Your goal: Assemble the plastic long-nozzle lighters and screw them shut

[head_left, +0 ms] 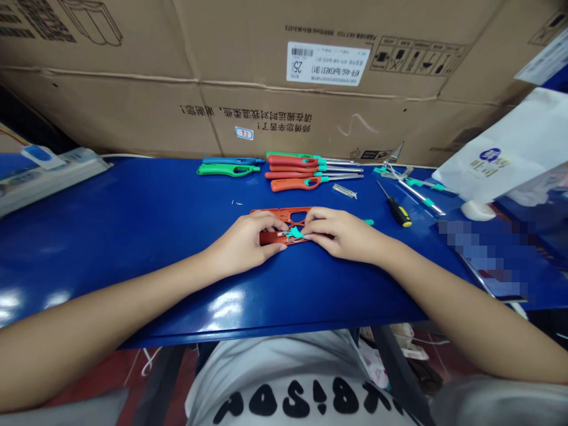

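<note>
In the middle of the blue table lies an opened orange-red lighter casing (270,238), one half nearer me and the other half (284,214) just behind it. My left hand (251,236) is closed round the left end of the nearer half, thumb in front and fingers behind. A teal trigger piece (294,232) and thin wires sit inside this half. My right hand (339,232) pinches at the right of the teal piece; its fingertips hide what exactly they hold. A teal tip (369,222) shows beyond my right hand.
Assembled long-nosed lighters (295,184) are stacked behind, beside green and blue casings (228,170). A screwdriver (399,212), metal tubes with teal parts (421,197) and a phone-like device (488,260) lie right. A power strip (53,177) is left; a cardboard box (155,106) stands behind.
</note>
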### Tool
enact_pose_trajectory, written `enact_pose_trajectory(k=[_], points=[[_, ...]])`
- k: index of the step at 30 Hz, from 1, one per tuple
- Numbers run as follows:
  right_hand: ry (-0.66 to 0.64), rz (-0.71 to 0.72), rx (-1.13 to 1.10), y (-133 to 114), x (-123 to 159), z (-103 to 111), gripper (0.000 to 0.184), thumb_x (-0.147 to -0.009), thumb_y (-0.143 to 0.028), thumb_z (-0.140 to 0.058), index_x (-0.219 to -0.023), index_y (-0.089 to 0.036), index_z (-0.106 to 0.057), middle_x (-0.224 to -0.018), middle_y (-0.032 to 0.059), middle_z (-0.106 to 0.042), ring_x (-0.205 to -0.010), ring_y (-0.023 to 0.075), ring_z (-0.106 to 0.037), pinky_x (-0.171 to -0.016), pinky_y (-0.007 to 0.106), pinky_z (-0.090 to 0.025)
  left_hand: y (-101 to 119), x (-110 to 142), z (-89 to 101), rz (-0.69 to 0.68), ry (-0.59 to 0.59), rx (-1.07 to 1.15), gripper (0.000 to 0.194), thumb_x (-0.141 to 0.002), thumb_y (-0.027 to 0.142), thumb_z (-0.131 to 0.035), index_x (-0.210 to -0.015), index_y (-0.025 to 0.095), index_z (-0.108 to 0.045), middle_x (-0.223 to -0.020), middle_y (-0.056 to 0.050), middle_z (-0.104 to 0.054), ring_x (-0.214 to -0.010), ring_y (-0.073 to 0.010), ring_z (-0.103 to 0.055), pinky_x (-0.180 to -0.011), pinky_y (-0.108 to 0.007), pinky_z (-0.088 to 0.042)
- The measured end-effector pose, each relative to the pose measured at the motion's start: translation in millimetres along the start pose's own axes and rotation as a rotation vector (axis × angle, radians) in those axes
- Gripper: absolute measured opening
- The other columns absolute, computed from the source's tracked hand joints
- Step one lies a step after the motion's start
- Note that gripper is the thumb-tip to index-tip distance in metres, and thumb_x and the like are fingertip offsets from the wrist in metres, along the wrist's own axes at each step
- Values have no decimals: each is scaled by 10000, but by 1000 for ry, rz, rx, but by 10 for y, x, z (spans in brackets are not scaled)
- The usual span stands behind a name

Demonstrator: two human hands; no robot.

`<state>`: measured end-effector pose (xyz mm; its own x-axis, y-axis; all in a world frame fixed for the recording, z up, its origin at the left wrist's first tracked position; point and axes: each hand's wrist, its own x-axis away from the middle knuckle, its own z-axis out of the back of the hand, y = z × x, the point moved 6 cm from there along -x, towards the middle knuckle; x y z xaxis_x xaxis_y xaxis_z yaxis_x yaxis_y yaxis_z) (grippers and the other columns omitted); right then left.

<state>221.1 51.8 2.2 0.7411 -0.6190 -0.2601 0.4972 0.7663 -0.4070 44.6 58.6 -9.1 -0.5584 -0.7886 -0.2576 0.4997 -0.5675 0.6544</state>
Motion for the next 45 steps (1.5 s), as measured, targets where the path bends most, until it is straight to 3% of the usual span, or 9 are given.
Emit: enact_pose_trajectory(k=[14, 22, 26, 31, 33, 36, 40, 45], points=[[-72, 134, 280, -79, 30, -41, 282, -993, -155, -459, -1065, -171, -730, -1102, 98, -681, -795, 161, -623, -630, 267, -420, -13, 0, -18, 15, -3, 10, 249, -811, 255, -749, -1042, 165, -731, -1059, -83, -754, -1019, -250, -675, -908, -394, -555], [-135, 169, 471, -152, 45, -60, 310, -990, -129, -423, -1087, -141, -717, -1049, 102, -690, -708, 160, -587, -542, 283, -341, 7, 3, -7, 21, -5, -10, 247, -817, 255, -750, -1044, 160, -733, -1043, -77, -751, -994, -239, -673, -898, -384, -550], [-60, 73, 300, -80, 29, -26, 264, -996, -154, -476, -1053, -159, -734, -1089, 107, -692, -790, 172, -642, -628, 279, -438, 4, 8, -8, 11, 2, -6, 266, -823, 267, -756, -1063, 160, -716, -1057, -77, -741, -978, -233, -674, -888, -379, -554], [40, -12, -36, 1, -17, 3, 146, -968, -167, -590, -988, -164, -734, -976, 82, -721, -891, 179, -674, -808, 291, -509, 94, 22, 1, -117, -29, -13, 409, -883, 212, -691, -1283, 163, -620, -1200, -83, -702, -1078, -222, -649, -980, -387, -521], [85, -53, -101, 20, -27, 23, 88, -935, -154, -635, -960, -166, -718, -920, 58, -721, -807, 151, -660, -755, 264, -505, 130, 33, 0, -165, -57, -75, 422, -923, 200, -642, -1343, 190, -610, -1237, -85, -682, -1160, -238, -611, -1026, -408, -490], [111, -109, -143, 39, -26, 35, 43, -895, -137, -666, -916, -165, -692, -823, 18, -691, -643, 102, -587, -630, 223, -461, 146, 47, -8, -191, -91, -144, 432, -962, 209, -590, -1393, 233, -603, -1173, -83, -668, -1128, -244, -601, -1009, -422, -487], [105, -91, -141, 43, -15, 35, 46, -911, -154, -652, -897, -165, -695, -825, 25, -691, -645, 105, -586, -621, 226, -452, 153, 55, -24, -195, -107, -163, 452, -977, 212, -566, -1428, 215, -575, -1165, -90, -650, -1117, -242, -590, -1014, -427, -481], [88, 43, -94, 18, -8, 31, 114, -965, -164, -592, -894, -172, -681, -901, 56, -725, -842, 165, -662, -785, 285, -504, 151, 49, -30, -188, -96, -145, 452, -972, 201, -575, -1423, 180, -574, -1200, -95, -642, -1165, -237, -577, -1047, -402, -466]])
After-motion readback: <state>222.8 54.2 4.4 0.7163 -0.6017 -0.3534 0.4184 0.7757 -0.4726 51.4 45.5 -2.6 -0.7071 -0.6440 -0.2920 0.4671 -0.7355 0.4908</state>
